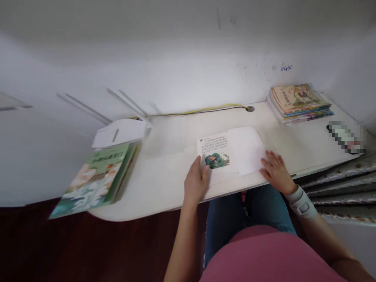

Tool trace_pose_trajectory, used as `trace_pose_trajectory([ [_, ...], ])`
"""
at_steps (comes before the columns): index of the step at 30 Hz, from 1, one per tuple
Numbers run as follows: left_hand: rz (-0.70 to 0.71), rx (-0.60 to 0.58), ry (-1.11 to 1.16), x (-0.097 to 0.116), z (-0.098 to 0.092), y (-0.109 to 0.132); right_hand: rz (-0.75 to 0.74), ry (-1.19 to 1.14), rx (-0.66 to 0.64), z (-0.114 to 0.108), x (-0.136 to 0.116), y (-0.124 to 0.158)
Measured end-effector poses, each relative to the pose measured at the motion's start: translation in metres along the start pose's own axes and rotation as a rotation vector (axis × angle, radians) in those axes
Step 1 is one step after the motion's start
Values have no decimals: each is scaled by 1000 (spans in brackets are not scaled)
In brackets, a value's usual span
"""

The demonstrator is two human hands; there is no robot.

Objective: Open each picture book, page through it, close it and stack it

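An open book (229, 150) lies on the white desk (170, 172) in front of me. Its left page carries text and a green picture; its right page looks blank. My left hand (196, 181) rests on the lower left corner of the left page, fingers stretched out. My right hand (276, 172) lies flat with spread fingers on the lower right edge of the right page. A pale band wraps my right wrist.
A green-covered book (94, 182) overhangs the desk's left end, with a white router (120, 133) behind it. A stack of picture books (299, 102) sits at the back right. A yellow cable (202, 110) runs along the wall. A blurred-out object (346, 135) lies at the right edge.
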State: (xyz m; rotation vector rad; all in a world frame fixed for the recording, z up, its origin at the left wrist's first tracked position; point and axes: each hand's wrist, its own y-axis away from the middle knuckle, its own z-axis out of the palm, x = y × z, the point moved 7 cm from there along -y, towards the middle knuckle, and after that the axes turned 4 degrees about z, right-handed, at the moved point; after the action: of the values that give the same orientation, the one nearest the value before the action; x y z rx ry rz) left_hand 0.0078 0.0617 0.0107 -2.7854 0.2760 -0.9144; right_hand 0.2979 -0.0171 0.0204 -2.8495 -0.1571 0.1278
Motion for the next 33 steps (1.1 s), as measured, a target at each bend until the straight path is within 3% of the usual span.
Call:
trace_pose_trajectory([
  [7, 65, -22, -103, 9, -1, -1, -195, -16, -51, -1, -48, -23],
  [11, 74, -48, -133, 8, 0, 0, -143, -53, -44, 9, -62, -27],
  [24, 49, -76, -156, 7, 2, 2, -22, -49, -11, 9, -67, -22],
  [33, 59, -80, -183, 7, 4, 3, -30, -80, -29, 8, -61, -23],
])
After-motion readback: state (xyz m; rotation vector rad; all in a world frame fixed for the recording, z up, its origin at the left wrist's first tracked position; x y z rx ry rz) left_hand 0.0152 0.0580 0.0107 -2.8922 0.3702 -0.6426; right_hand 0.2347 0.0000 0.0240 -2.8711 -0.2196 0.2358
